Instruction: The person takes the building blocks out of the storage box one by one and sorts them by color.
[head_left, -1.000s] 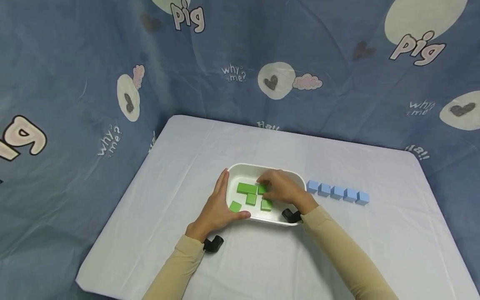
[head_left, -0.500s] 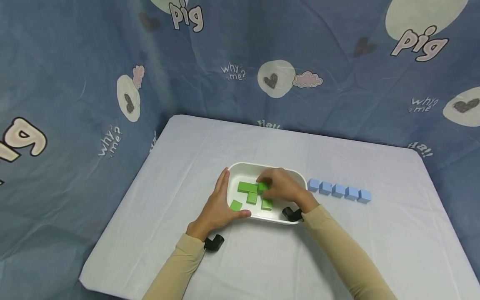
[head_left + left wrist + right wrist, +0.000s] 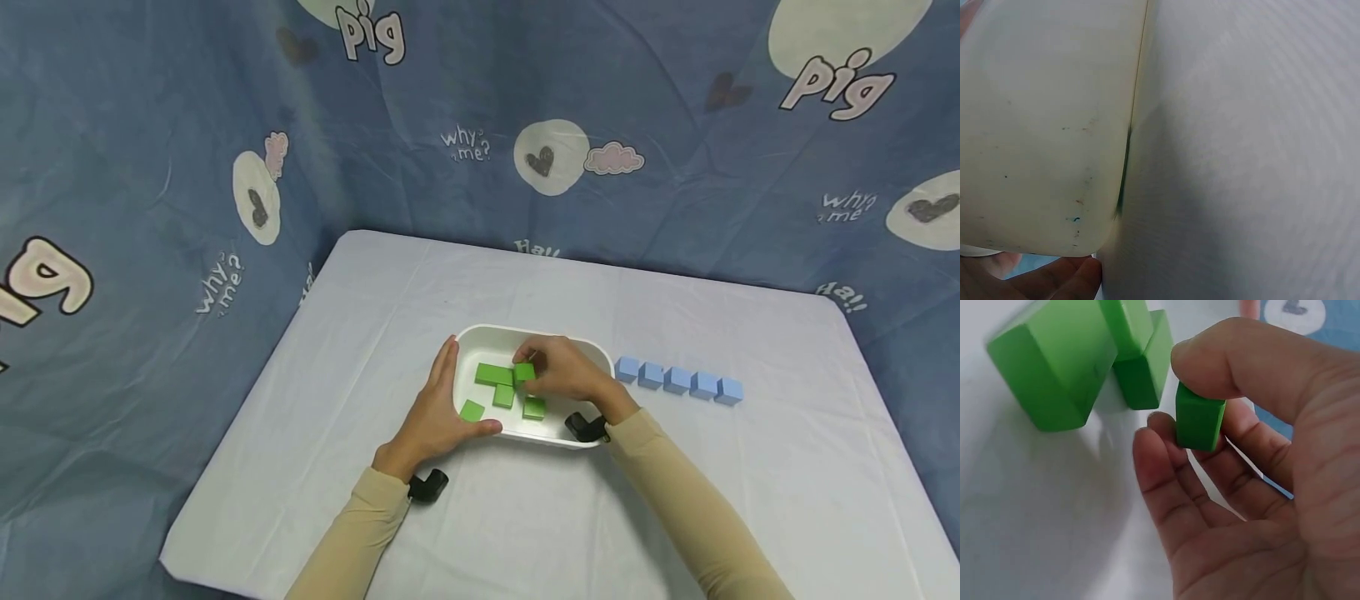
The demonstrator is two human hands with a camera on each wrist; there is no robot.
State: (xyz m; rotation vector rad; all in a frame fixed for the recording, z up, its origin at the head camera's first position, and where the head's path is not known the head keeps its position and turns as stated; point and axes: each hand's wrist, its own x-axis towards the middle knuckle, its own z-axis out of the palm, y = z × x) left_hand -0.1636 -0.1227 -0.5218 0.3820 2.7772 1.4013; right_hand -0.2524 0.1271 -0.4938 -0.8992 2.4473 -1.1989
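Note:
A white tray holds several green blocks. My left hand grips the tray's left end, thumb on the near rim and fingers along the left wall; the left wrist view shows the tray's outer wall and fingertips at its end. Between thumb and fingers my right hand pinches a small green block, beside a long green block and a square one. Two more green blocks lie near the front wall, one at the left corner, one further right.
Right of the tray, several blue cubes stand in a slanting row on the white-covered table. A blue printed cloth hangs behind the table and on its left.
The pinched green block, earlier partly covered by my right fingers, has come up slightly and shows more of its top. My left hand has stayed on the tray.

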